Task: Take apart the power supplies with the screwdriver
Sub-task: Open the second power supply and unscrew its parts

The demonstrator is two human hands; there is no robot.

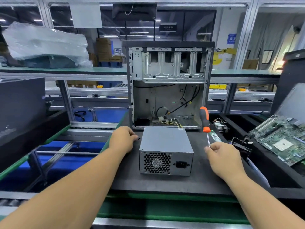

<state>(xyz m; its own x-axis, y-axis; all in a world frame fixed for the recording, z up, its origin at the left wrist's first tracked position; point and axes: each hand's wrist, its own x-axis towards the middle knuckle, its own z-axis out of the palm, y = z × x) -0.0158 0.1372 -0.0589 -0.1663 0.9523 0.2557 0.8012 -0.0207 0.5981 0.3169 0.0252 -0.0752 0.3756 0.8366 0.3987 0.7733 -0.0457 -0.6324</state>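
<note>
A grey power supply [166,150] lies on the black mat [165,182], its fan grille and power socket facing me. My right hand [222,158] pinches the metal shaft of the screwdriver [205,120], whose orange and black handle points up, to the right of the supply. Left of the supply, my left hand [123,140] hovers low over the mat with curled fingers, and a small dark screw [139,139] sits at its fingertips. Whether the fingers pinch the screw is unclear.
An open computer case [168,83] stands upright just behind the supply, with loose cables inside. A green motherboard [283,139] and small parts lie in a black tray at the right. A black case [21,103] sits at the left, beside the conveyor rails.
</note>
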